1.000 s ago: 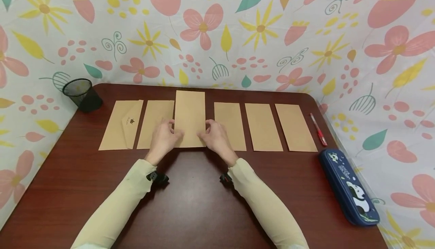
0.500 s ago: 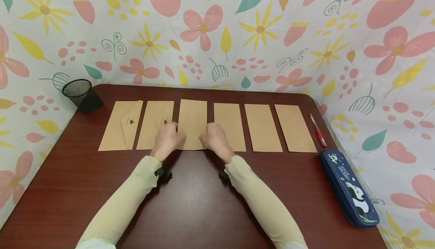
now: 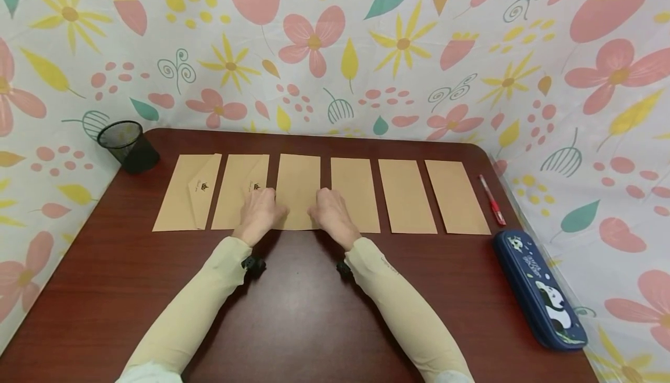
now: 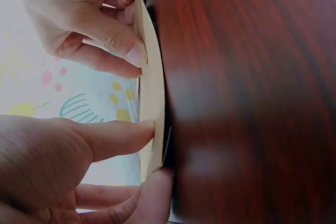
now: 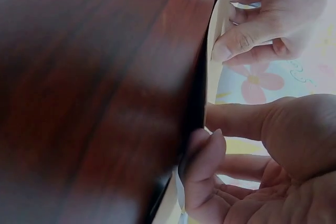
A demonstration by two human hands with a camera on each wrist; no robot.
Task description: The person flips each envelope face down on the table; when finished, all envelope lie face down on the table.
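Third from the left in a row of envelopes, a plain brown paper envelope lies between both hands at the table's middle. My left hand pinches its left edge, thumb on top and a finger curled at the underside in the left wrist view. On the opposite edge, my right hand pinches with thumb and curled finger. The wrist views show the envelope slightly bowed, its near edge a little off the tabletop. Left of it lies an envelope with a crown-printed flap, partly covered by the left hand.
Another crown-flap envelope lies far left; plain envelopes continue rightward. A black mesh pen cup stands at the back left. A red pen and a blue panda pencil case lie along the right edge. Patterned cloth surrounds the table.
The raised middle envelope has come down into line with the row and shifted slightly right, both hands with it. The crown on the neighbouring flap is now uncovered. The last half second shows little movement.
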